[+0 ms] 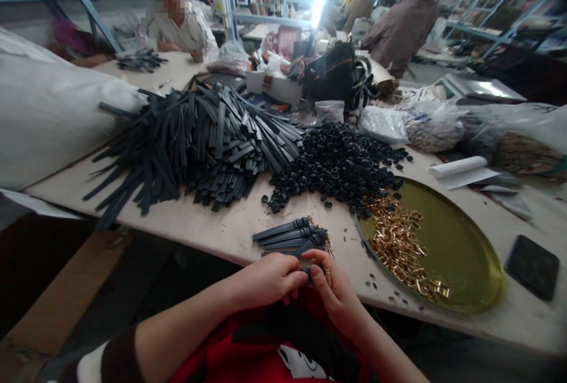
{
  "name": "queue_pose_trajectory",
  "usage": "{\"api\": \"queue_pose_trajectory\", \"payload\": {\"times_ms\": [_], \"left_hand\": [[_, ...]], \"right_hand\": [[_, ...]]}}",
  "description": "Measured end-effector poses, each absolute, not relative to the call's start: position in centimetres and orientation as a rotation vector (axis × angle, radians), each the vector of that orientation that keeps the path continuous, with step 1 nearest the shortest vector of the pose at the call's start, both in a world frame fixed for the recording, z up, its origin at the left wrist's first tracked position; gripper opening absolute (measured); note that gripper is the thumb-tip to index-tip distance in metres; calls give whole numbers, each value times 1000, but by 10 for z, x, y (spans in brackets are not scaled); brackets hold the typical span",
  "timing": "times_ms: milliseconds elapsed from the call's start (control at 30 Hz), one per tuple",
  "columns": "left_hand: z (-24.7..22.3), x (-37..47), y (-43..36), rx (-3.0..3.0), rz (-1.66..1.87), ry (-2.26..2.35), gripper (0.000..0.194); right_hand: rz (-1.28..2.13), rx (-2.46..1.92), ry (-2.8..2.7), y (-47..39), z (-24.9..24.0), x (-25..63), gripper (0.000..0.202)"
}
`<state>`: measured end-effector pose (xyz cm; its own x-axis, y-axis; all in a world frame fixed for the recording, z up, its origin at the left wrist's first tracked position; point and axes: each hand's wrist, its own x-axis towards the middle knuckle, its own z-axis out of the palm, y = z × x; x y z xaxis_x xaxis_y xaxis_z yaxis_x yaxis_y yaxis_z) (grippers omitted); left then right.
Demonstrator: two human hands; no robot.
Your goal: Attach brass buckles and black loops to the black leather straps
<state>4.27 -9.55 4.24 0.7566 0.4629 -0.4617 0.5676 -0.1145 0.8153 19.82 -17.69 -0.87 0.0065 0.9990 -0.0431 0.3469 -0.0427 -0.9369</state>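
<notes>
At the front edge of the table, my left hand [281,273] and my right hand [331,285] meet with fingers closed on a dark strap [315,271]. A bit of gold metal [328,276] shows by my right fingers, and most of the held strap is hidden. Just beyond my hands lies a small stack of finished-looking straps [287,234] with gold buckles at their right ends. Farther back is a heap of small black loops [336,161]. Gold buckles [398,244] lie in the left part of a round brass-coloured tray [469,253].
A large pile of loose dark straps [199,140] covers the table's left side. A black phone-like slab [532,266] lies right of the tray. Plastic bags [436,129], a white paper roll [458,167] and a black bag [332,72] stand behind. Two people work across the table.
</notes>
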Motion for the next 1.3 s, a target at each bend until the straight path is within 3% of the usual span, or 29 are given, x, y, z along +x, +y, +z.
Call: {"api": "queue_pose_trajectory", "payload": {"times_ms": [200,433,733,1033,1133,1300], "left_hand": [[44,40,-92,2086,24,864,25],[48,24,-106,1809,23,815,27],[52,26,-109,1788,74,811,28],[37,25,-91,1868,29,805,31],[18,32,-79,2043,114,868,34],[0,38,-38,2369,217,1041,31]], "right_hand": [[921,-1520,-1497,-161,-4,191,27],[703,-1572,-1742,-169,1,185,30],[989,-1409,-1403,-169,4,176,31],[930,-1486,-1664,-152,-3,178,30],[751,-1583,-1749,-132,-5,186,25],[156,-1730,-2032,-86,-24,206,21]]}}
